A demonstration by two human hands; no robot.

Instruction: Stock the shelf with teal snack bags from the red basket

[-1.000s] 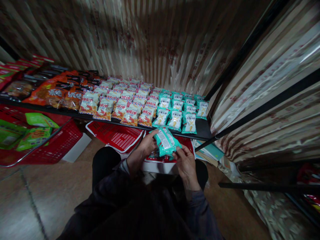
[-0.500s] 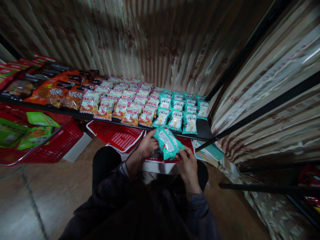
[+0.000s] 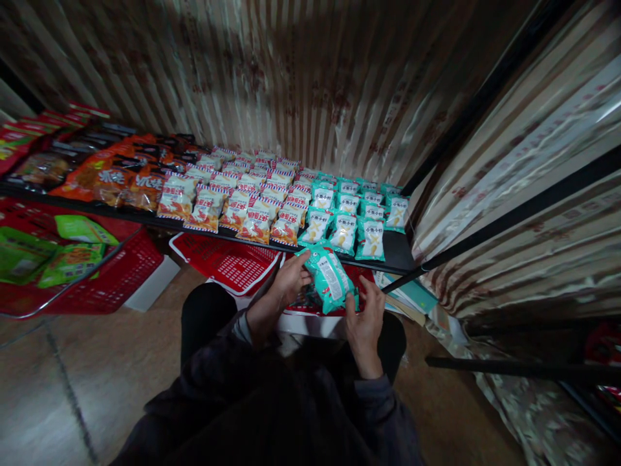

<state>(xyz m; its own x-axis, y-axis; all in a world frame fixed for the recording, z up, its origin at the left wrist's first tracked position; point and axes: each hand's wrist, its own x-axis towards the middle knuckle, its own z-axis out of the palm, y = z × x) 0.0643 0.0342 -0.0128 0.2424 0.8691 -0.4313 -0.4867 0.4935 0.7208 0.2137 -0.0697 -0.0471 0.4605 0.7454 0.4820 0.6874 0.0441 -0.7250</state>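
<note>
A teal snack bag [image 3: 330, 278], its printed label side facing up, hangs just in front of the shelf edge. My left hand [image 3: 291, 279] grips its upper left corner between thumb and fingers. At the bag's lower right is my right hand [image 3: 365, 318], its thumb and fingers spread apart and holding nothing. Behind the bag, teal and white bags [image 3: 343, 232] stand in rows at the right end of the black shelf [image 3: 398, 254]. White and orange bags [image 3: 256, 219] with striped tops fill the rows left of them.
Orange bags [image 3: 114, 181] and red packets [image 3: 22, 139] lie farther left on the shelf. Below are a red basket [image 3: 130, 268] with green packets [image 3: 72, 262] and another red basket [image 3: 228, 262]. A black rail [image 3: 514, 207] slants up at the right.
My right hand has let go of the bag's corner and its fingers have spread. The bag, still in my left hand, has tilted and shifted slightly right.
</note>
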